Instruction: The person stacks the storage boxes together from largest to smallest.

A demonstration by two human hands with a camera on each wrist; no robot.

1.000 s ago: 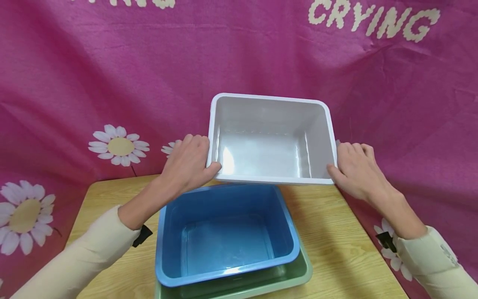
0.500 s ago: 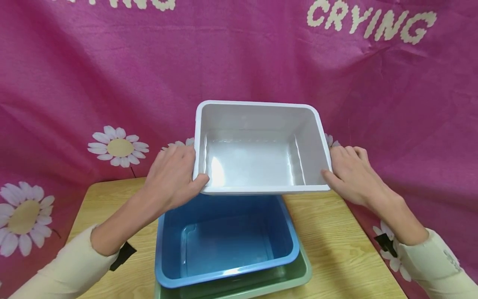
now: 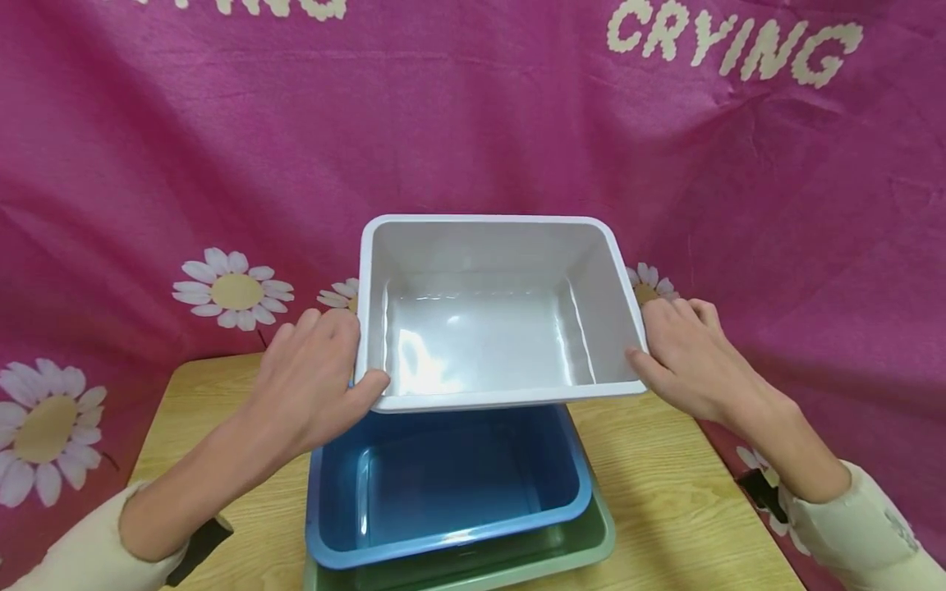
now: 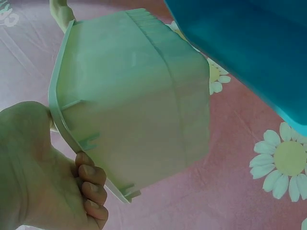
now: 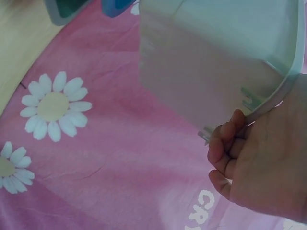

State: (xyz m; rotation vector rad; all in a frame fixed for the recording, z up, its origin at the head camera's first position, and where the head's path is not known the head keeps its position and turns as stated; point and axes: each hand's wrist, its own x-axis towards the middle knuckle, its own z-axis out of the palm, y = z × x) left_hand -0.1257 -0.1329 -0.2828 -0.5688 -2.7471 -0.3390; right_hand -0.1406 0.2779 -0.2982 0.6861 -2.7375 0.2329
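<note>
A white rectangular plastic bin [image 3: 480, 328] is held up over the table, its mouth tipped toward me and nothing inside. My left hand [image 3: 314, 382] grips its left rim, thumb over the near corner; in the left wrist view the fingers [image 4: 93, 191] curl under the rim from outside. My right hand [image 3: 691, 361] grips the right rim the same way, and its fingers [image 5: 223, 143] hook beneath the edge in the right wrist view. Below the white bin sits a blue bin [image 3: 451, 484], its back part hidden. It rests in a green bin [image 3: 547, 558], which shows along the front and right.
The bins stand on a light wooden table [image 3: 665, 501]. A pink cloth [image 3: 473, 107] with daisies and white lettering hangs close behind and at both sides of the table.
Both hands have brought the white bin left, down and nearer to me, so it covers more of the blue bin's back. The blue and green bins have stayed put.
</note>
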